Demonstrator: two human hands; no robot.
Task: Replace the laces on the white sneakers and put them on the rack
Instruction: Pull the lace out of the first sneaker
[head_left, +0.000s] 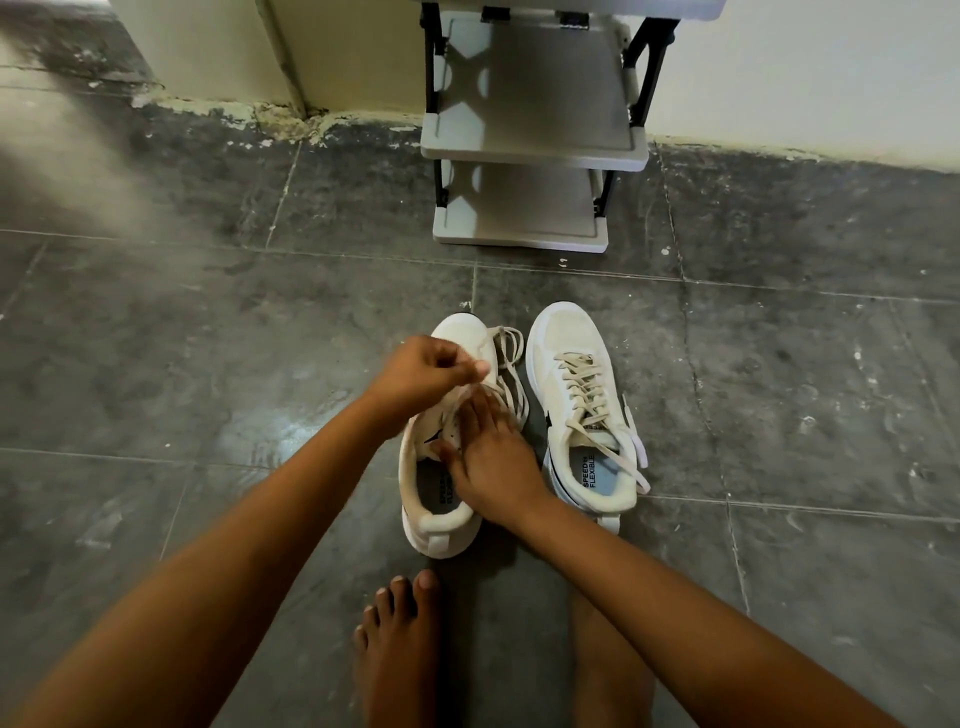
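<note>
Nearest me on the dark tiled floor (260, 338), my right hand (491, 457) rests flat-fingered on the unlaced white mesh sneaker (441, 483), steadying it. My left hand (423, 371) pinches its limp beige lace (506, 358) at the toe. Just beside stands the laced white sneaker (582, 410). Light, soft shoes; I'd grip each heel collar. Beyond, against the wall, waits the grey plastic two-shelf rack (530, 150)

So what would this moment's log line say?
left hand: pinches lace | right hand: rests on left sneaker | right sneaker: laced | rack: empty
</note>
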